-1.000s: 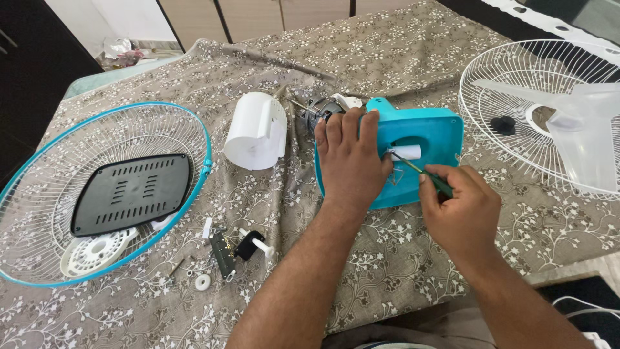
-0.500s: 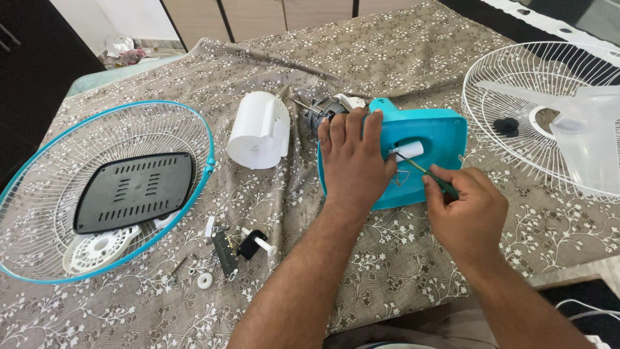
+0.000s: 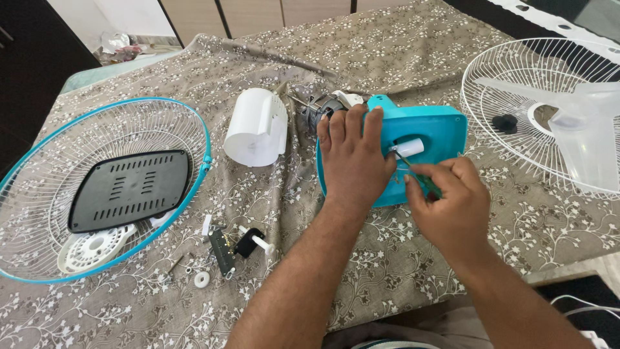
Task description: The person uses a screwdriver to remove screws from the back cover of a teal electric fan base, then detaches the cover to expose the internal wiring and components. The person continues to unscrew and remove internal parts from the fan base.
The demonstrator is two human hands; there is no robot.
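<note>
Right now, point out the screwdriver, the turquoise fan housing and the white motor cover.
screwdriver [image 3: 426, 185], head view, on the green handle showing between the fingers.
turquoise fan housing [image 3: 442, 129], head view, on its bare flat face near the far right corner.
white motor cover [image 3: 255, 129], head view, on its rounded side.

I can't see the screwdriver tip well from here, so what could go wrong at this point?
The screwdriver comes in at a slant beside the left hand, which presses the blue housing; a slip could jab those fingers. Small loose parts lie on the patterned cloth near the left forearm; a nudge might scatter them.
</note>
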